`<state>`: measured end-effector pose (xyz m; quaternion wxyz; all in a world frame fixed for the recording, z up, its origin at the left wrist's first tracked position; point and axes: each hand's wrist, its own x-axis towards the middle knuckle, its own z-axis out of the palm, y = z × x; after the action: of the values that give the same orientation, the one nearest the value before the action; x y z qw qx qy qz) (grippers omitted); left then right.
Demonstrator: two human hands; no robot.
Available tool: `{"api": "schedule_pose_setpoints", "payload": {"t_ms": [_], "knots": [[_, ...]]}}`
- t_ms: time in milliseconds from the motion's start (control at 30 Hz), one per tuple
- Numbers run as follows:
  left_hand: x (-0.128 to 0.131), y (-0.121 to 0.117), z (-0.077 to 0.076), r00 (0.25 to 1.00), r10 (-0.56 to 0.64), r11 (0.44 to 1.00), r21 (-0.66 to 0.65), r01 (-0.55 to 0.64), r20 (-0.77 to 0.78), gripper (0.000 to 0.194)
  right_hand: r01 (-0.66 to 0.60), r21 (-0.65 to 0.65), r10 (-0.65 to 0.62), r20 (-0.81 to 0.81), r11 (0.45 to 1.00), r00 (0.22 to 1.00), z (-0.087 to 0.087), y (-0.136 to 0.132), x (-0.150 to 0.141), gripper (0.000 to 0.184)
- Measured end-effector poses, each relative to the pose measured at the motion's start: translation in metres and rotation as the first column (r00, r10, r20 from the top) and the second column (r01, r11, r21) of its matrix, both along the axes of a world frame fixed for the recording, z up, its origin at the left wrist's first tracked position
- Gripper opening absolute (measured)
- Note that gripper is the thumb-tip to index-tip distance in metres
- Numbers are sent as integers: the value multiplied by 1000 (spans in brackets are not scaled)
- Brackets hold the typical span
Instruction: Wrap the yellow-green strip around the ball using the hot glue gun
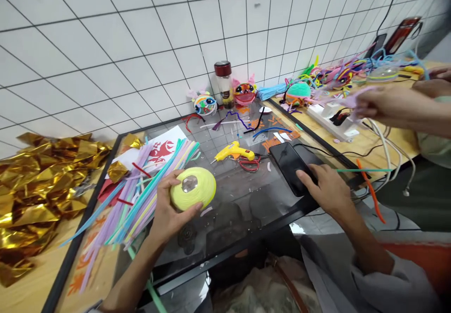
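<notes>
My left hand [169, 209] is closed round a yellow fuzzy dome [193, 187] with a clear round centre, held just above the glass tabletop [243, 195]. A bundle of pastel pipe cleaners [141, 195] lies to the left of it. My right hand [324, 188] rests on a black phone [289, 162] at the table's right edge, fingers pressed on the screen and nothing gripped. An orange and a teal pipe cleaner [368, 181] lie just right of that hand.
A yellow glue gun [235, 152] and red scissors [249, 164] lie mid-table. Gold foil [38, 186] is piled at left. A jar [224, 83] and two decorated masks stand by the tiled wall. Another person's hands [387, 106] work over a power strip [333, 121] and craft pile at right.
</notes>
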<state>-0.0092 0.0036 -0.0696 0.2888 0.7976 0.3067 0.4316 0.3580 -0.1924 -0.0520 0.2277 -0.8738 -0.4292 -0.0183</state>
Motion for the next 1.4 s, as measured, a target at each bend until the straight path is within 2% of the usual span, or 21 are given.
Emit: {"api": "schedule_pose_setpoints", "payload": {"t_ms": [100, 200, 267, 433, 500, 567, 700, 800, 867, 1000, 1067, 1167, 1233, 1333, 1400], "knots": [[-1, 1, -1, 1000, 5, 1000, -11, -4, 23, 63, 32, -95, -20, 128, 995, 992, -5, 13, -10, 73], [-1, -1, -1, 1000, 1, 1000, -4, -1, 1, 62, 43, -106, -22, 185, 993, 983, -6, 24, -21, 96], [-1, -2, 0, 1000, -3, 1000, 7, 3, -15, 62, 48, -121, -21, 211, 992, 977, -3, 29, -25, 102], [-1, -3, 0, 1000, -14, 1000, -10, 14, 3, 63, 84, -226, -39, 197, 970, 980, 16, 36, -39, 98], [0, -3, 0, 1000, -20, 1000, -16, 20, 10, 63, 92, -256, -19, 272, 962, 962, 24, 37, -50, 97], [0, -3, 0, 1000, -23, 1000, -19, 24, 17, 62, 48, -267, 61, 385, 963, 921, 28, 37, -63, 94], [1, -3, 0, 999, -27, 999, -18, 27, 22, 62, -25, -201, 129, 524, 979, 842, 23, 35, -84, 81], [1, -4, 0, 999, -29, 999, -18, 29, 19, 62, -64, -99, 105, 513, 993, 852, 21, 36, -86, 54], [1, -4, 0, 1000, -26, 1000, -10, 26, 17, 61, -65, -56, 83, 448, 996, 890, 22, 38, -80, 45], [0, -4, 0, 999, -35, 999, -10, 35, 18, 62, -79, -12, 79, 261, 997, 962, 25, 38, -59, 45], [0, -3, -1, 999, -31, 999, -13, 31, 13, 63, -131, 70, 121, 128, 989, 984, 25, 38, -46, 43], [0, -3, 0, 1000, -19, 1000, -10, 20, 8, 62, -178, 224, 208, -121, 958, 971, 24, 38, -29, 36], [0, -3, 0, 1000, -20, 1000, -10, 20, 11, 62, -106, 297, 206, -328, 949, 922, 25, 41, -22, 31], [0, -2, 0, 1000, -18, 1000, -13, 18, 14, 61, 31, 342, 205, -632, 939, 747, 31, 47, -18, 22], [-1, -2, -1, 1000, -16, 1000, -22, 17, 19, 61, 72, 333, 211, -735, 940, 645, 35, 51, -16, 23]]}}
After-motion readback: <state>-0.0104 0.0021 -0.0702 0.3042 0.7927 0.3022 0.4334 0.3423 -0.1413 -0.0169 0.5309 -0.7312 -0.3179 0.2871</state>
